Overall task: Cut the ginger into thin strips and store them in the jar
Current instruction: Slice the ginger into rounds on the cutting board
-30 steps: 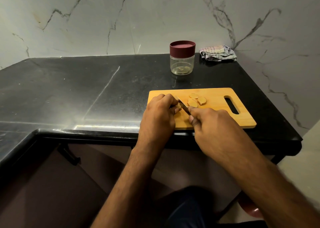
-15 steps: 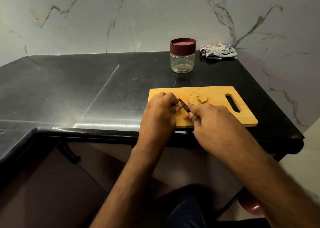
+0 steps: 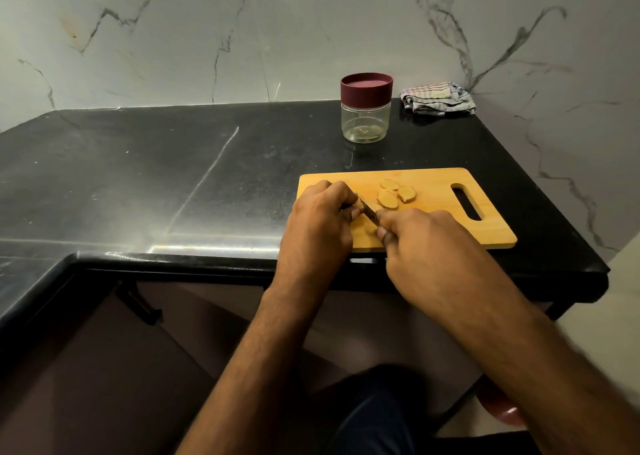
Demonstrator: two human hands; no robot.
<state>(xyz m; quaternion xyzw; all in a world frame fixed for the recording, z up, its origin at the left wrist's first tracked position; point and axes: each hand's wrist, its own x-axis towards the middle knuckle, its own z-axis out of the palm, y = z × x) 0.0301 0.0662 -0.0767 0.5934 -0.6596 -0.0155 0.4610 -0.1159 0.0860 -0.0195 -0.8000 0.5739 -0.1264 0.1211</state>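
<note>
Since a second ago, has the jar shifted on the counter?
No. The jar stands the same way beside the folded cloth and behind the cutting board; only the camera moved.

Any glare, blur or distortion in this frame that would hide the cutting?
Head view: dim light; a bright glare band on the glossy black stone counter left of the wooden cutting board; wide-angle bowing at the counter edges; forearms soft at the bottom. The pale ginger slices read sharp, but both hands cover most of the knife.
</note>
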